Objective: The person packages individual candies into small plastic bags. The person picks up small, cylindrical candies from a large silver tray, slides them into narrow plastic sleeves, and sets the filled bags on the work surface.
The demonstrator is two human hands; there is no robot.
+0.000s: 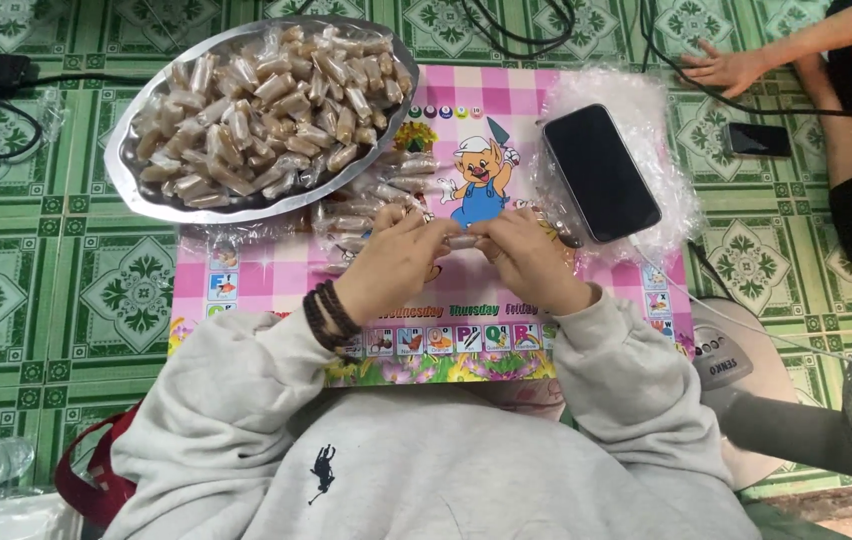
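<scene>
2 hands (466,255) on wrapped candy (463,241), mid-board (246,290).

1. Left hand (393,262) reaches forward, back facing up, fingers (424,232) curled inward in a pinch.
2. Right hand (529,258) mirrors it, fingertips meeting the left's.
3. Both forearms angle inward in grey sleeves; dark bracelets (331,315) circle the left wrist.

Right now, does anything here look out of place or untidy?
Yes. A black phone lies on crinkled clear plastic wrap on the pink board, beside the wrapped candies, which have spilled off the metal tray.
</scene>
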